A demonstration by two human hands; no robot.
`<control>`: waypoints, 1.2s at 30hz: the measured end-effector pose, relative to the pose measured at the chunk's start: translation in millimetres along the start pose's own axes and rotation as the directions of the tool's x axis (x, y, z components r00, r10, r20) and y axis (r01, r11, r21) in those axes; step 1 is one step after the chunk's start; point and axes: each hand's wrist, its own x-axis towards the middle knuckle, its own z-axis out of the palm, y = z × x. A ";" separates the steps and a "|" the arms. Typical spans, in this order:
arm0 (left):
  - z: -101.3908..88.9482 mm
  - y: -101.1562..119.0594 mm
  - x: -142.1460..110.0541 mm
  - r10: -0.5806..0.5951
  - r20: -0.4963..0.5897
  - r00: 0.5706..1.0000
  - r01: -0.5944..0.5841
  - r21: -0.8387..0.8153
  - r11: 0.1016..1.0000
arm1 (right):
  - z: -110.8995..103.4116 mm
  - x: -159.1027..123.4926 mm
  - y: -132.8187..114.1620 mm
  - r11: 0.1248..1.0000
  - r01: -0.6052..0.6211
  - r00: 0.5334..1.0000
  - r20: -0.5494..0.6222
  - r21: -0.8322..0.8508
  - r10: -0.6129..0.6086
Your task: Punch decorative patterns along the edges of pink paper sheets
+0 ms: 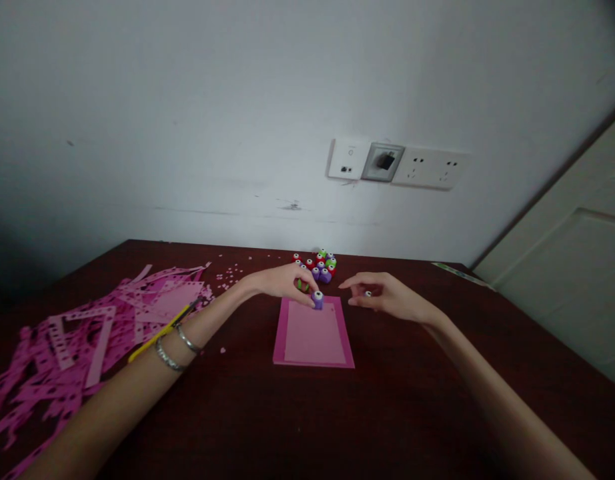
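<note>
My left hand (289,283) pinches a small purple craft punch (318,300) with a white top and black dot. The punch sits at the top edge of a light pink sheet (315,337), which lies on a darker pink sheet (280,340). Through the gap of my left fingers something green (302,285) shows. My right hand (380,295) hovers just right of the sheets, thumb and index finger apart. Between them shows a white top with a black dot (368,294); its body is hidden by the hand.
Several red, green and purple craft punches (323,268) cluster behind my left hand. Pink punched paper strips (95,327), a yellow pen-like tool (160,333) and tiny cut-outs (230,275) lie left. Wall sockets (430,168) are above the dark table (307,427); a patterned strip (462,275) lies far right.
</note>
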 end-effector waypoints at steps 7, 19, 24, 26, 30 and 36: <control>10.2 3.6 3.3 0.010 0.143 0.990 -0.011 0.009 1.000 | 12.6 2.4 -12.2 0.997 0.074 0.980 0.187 -0.023 -0.068; 20.7 -1.5 6.6 0.001 0.187 0.982 0.010 -0.062 0.998 | 29.3 6.8 -15.8 0.992 0.110 0.963 0.254 -0.056 -0.092; 22.6 -1.0 7.2 0.041 0.191 0.981 -0.026 -0.080 0.996 | 30.8 7.6 -17.0 0.981 0.165 0.957 0.257 -0.098 -0.135; 23.5 0.3 7.5 0.033 0.189 0.981 -0.017 -0.085 0.996 | 31.5 7.7 -17.3 0.980 0.178 0.956 0.250 -0.092 -0.150; 22.7 5.3 7.4 0.002 0.207 0.978 0.018 -0.095 0.995 | 32.1 7.7 -19.0 0.981 0.175 0.959 0.241 -0.084 -0.150; 3.0 4.1 -3.1 -0.042 0.135 0.990 0.042 0.001 0.999 | 18.6 4.3 -14.3 0.995 0.090 0.988 0.132 -0.036 -0.085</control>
